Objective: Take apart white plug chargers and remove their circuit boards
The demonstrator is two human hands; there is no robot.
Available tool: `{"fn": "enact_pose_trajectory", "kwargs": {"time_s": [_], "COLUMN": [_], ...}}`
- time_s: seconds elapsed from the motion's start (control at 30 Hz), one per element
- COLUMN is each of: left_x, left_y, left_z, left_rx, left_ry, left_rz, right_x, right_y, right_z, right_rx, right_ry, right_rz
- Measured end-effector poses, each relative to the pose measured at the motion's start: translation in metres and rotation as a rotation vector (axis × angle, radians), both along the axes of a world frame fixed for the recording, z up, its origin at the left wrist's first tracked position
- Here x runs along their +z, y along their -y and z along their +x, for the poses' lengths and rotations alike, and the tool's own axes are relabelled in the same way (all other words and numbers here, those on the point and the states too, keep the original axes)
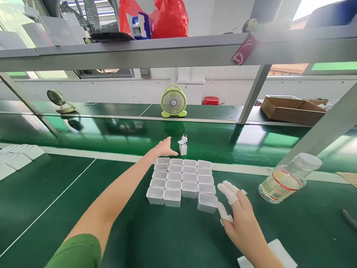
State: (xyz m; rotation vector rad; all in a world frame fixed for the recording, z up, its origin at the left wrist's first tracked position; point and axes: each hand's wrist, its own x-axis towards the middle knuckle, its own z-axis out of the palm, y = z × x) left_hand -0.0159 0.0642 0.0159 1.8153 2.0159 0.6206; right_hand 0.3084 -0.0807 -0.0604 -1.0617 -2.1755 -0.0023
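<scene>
The left hand (164,148) stretches wide beside a white plug adapter (182,148), while the right hand (240,214), also wide, sits by a white box (207,205) on the worktop (159,243).

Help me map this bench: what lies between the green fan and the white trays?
In the head view, a white item with prongs stands on glossy green surface, the left hand beside it; a pale strip runs nearer the trays.
</scene>
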Motion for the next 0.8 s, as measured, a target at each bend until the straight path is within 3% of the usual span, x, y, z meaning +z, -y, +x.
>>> {"fn": "enact_pose_trajectory", "kwargs": {"time_s": [0.07,0.17,0.27,0.4,0.47,0.57,0.7,0.8], "left_x": [-0.004,-0.014,-0.018,-0.004,0.005,0.011,-0.002,-0.019], "left_y": [-0.028,-0.046,-0.046,-0.026,0.000,0.065,0.163,0.209], "left_z": [-0.001,0.002,0.003,0.006,0.013,0.035,0.078,0.104], "left_rx": [-0.023,-0.061,-0.053,0.021,0.042,0.002,-0.140,-0.161], "left_ry": [0.048,0.121,0.180,0.270,0.333,0.436,0.666,0.669], "left_rz": [-0.078,-0.109,-0.072,0.086,0.187,0.267,0.247,0.185], "right_x": [0.003,0.004,-0.003,-0.017,-0.020,-0.017,-0.007,0.004], "right_y": [-0.007,-0.022,-0.033,-0.034,-0.032,-0.031,-0.034,-0.034], "right_z": [0.009,0.028,0.040,0.035,0.028,0.025,0.035,0.043], "right_rx": [-0.101,-0.326,-0.407,-0.387,-0.381,-0.374,-0.337,-0.208], "right_ry": [-0.089,-0.107,0.025,0.103,0.118,0.112,0.057,-0.320], "right_rz": [0.008,-0.156,-0.319,-0.400,-0.424,-0.454,-0.508,-0.656]}}
